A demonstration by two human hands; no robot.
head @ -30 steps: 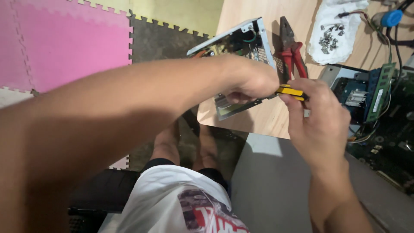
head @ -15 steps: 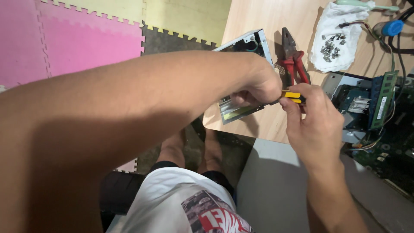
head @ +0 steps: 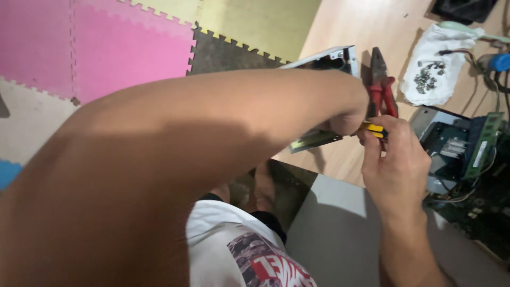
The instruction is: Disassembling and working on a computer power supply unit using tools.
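A: Where is the yellow-and-black tool handle (head: 373, 129) sitting against the fingers?

B: It is lying crosswise between the two hands, over the wooden tabletop (head: 340, 32). The right hand (head: 396, 165) is coming up from below, and its fingertips (head: 372, 139) are closing around the handle's right end. The left hand (head: 348, 114) is meeting it from the left, at the end of a forearm crossing the whole view.

A: How far open are the fingers?

B: The right ones are curling tight and gripping the handle. The left hand is bunching into a loose fist at the handle's other end; I cannot tell whether it is pinching the tool, since its fingers are hidden behind the wrist.

A: What is lying around them?

B: A grey metal casing (head: 324, 59) is resting just behind the left hand. Red-handled pliers (head: 381, 87) are lying just above the right hand. A white cloth with small screws (head: 433, 74) is sitting farther right, and a green circuit board (head: 478, 151) is lying beside the right wrist.
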